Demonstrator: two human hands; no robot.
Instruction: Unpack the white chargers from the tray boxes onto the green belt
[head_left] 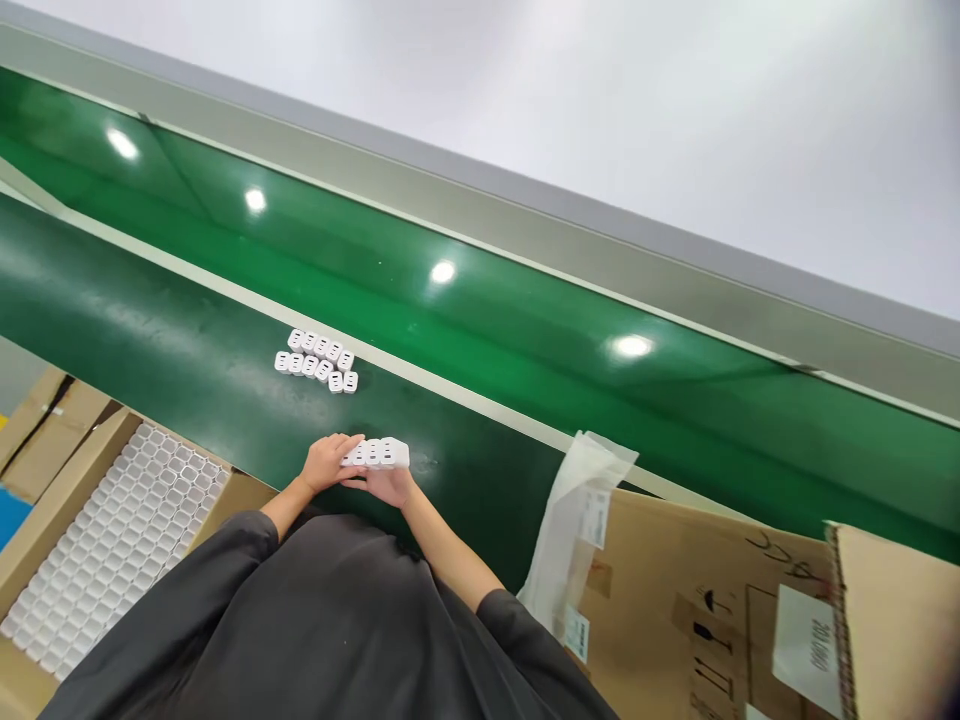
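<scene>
A short row of white USB chargers (381, 453), with dark port slots facing up, is held between my two hands above the green work surface. My left hand (327, 462) is closed on the row's left end, its fingers over the top. Beneath the right part of the row, my right hand (391, 486) supports the chargers from below; its fingers are partly hidden by them. Farther back on the surface stand more white chargers (310, 366) in two uneven rows, slots up.
At my left, a cardboard box (56, 505) holds many white pieces in tight rows. An open cardboard box (675, 600) stands at my right with a translucent plastic liner (559, 540) over its edge. A pale rail (442, 388) runs behind the dark green surface (172, 330).
</scene>
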